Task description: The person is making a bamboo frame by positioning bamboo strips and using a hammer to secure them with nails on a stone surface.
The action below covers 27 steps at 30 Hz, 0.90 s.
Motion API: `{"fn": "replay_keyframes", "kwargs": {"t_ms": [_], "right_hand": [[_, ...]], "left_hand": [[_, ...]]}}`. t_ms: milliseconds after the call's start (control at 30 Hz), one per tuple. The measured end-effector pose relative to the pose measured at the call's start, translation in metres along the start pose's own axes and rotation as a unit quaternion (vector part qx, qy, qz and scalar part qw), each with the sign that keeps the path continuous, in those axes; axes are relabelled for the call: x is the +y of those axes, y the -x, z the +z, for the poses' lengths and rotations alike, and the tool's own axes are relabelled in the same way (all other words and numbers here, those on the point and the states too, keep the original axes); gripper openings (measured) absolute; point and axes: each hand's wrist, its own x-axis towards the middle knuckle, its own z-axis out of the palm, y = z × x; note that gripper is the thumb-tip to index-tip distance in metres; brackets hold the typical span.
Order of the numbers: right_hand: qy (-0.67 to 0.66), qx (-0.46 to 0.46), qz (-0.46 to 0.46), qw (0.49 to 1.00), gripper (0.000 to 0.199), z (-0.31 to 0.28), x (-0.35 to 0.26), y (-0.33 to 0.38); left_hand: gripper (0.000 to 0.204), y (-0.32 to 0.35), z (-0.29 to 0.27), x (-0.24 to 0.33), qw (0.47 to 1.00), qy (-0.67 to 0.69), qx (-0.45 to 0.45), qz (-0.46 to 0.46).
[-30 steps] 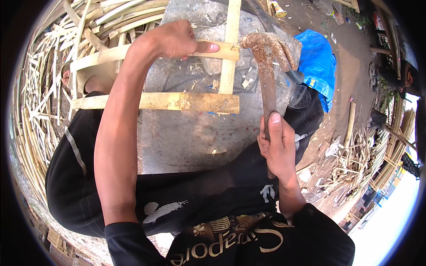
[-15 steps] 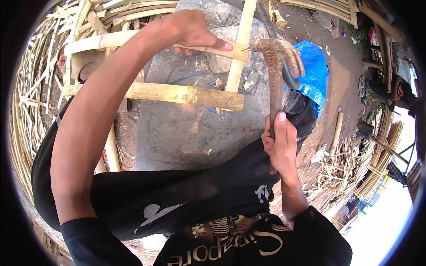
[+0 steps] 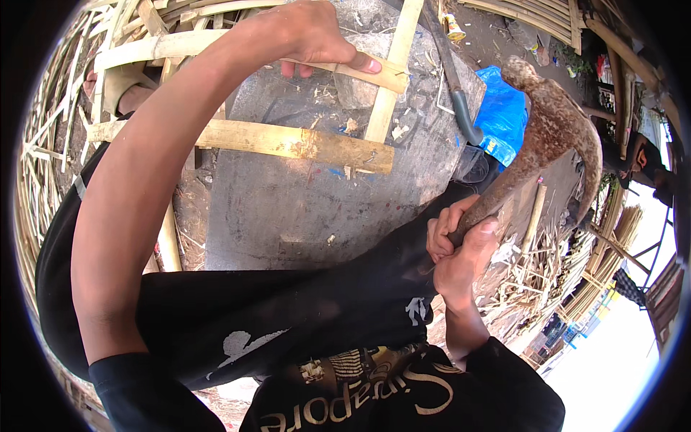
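Observation:
My left hand (image 3: 320, 39) is closed around a flat bamboo strip (image 3: 393, 76), thumb on top near its end. That end crosses over another bamboo strip (image 3: 381, 119), and a thin nail seems to stick up at the crossing. Closer to me, a third strip (image 3: 270, 140) runs across the same piece. In my right hand (image 3: 464, 252) is a rusty claw hammer (image 3: 515, 169), gripped by the handle. Its head is raised to the right, apart from the bamboo. Beneath the strips lies a worn grey board (image 3: 309, 209).
A blue plastic bag (image 3: 497, 108) lies right of the board, beside a dark bar with a curved end (image 3: 468, 122). Bamboo strips pile up at the far left (image 3: 54, 165). Scraps and bundled bamboo (image 3: 612, 237) lie to the right.
The hammer has swung up and to the right, away from the bamboo crossing, its head now past the blue bag. My left hand keeps its hold on the strip.

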Motion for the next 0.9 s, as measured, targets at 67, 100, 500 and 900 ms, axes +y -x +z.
{"fn": "replay_keyframes", "kwargs": {"t_ms": [67,100,500,900], "right_hand": [[0.091,-0.007,0.067,0.994,0.056,0.004,0.003,-0.008],[0.135,-0.04,0.143,0.98,0.056,0.003,-0.004,-0.017],[-0.016,0.029,0.075,0.997,0.049,0.006,-0.025,0.004],[0.229,-0.024,0.041,0.972,0.047,-0.002,-0.014,-0.016]], "left_hand": [[0.096,-0.002,-0.001,0.001,1.0,0.002,-0.004,-0.011],[0.096,-0.003,0.0,-0.002,1.0,-0.008,0.002,-0.012],[0.093,0.002,-0.002,-0.002,1.0,0.016,0.013,-0.012],[0.096,-0.002,0.001,-0.001,0.999,0.034,0.016,-0.008]]}}
